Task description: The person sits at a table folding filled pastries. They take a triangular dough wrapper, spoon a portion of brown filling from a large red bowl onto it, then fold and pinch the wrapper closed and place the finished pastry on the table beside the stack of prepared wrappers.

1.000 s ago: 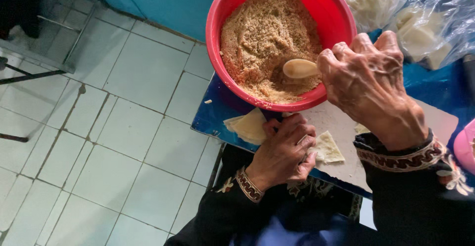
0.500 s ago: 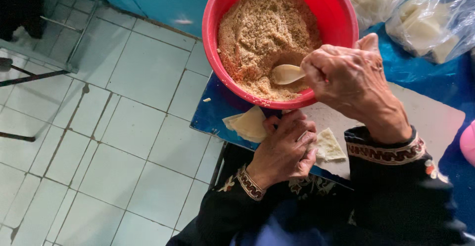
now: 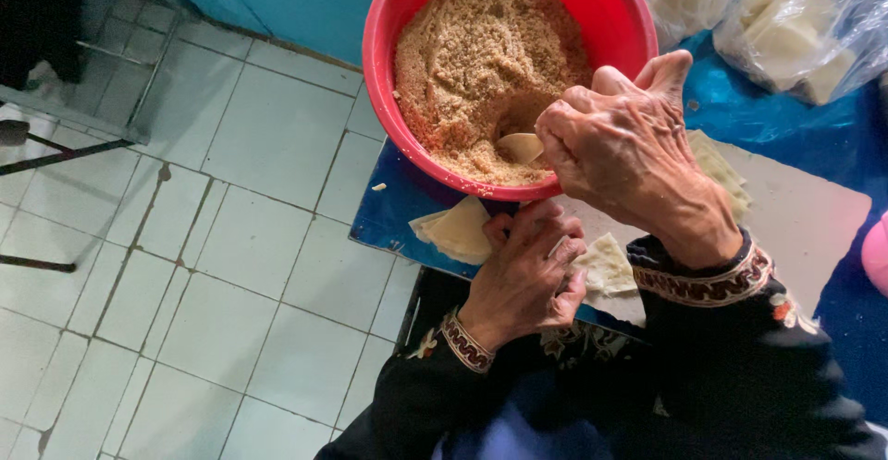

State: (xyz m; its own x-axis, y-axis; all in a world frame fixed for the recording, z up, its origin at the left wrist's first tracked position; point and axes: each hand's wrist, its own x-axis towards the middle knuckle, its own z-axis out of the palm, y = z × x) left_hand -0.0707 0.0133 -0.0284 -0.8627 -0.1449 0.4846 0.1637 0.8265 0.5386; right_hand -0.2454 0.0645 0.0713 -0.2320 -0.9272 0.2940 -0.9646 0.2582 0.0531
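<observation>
A red plastic bowl [image 3: 388,62] full of crumbly brown filling [image 3: 481,62] stands on a blue-covered table [image 3: 388,224]. My right hand [image 3: 629,150] grips a pale spoon [image 3: 520,147] whose bowl digs into the filling near the bowl's near rim. My left hand [image 3: 527,270] rests at the table's front edge, fingers curled on a thin pale dough wrapper [image 3: 458,229]. A folded dough piece [image 3: 606,264] lies just right of that hand on a light board [image 3: 795,229].
Clear plastic bags [image 3: 805,25] of pale dough sheets lie at the back right. A stack of wrappers [image 3: 717,169] sits behind my right wrist. A pink object [image 3: 874,252] shows at the right edge. White floor tiles [image 3: 185,266] and dark metal legs [image 3: 55,155] fill the left.
My right hand has drawn the spoon toward the bowl's near rim, scooping into the filling. The view has shifted slightly. My left hand stays on the wrapper.
</observation>
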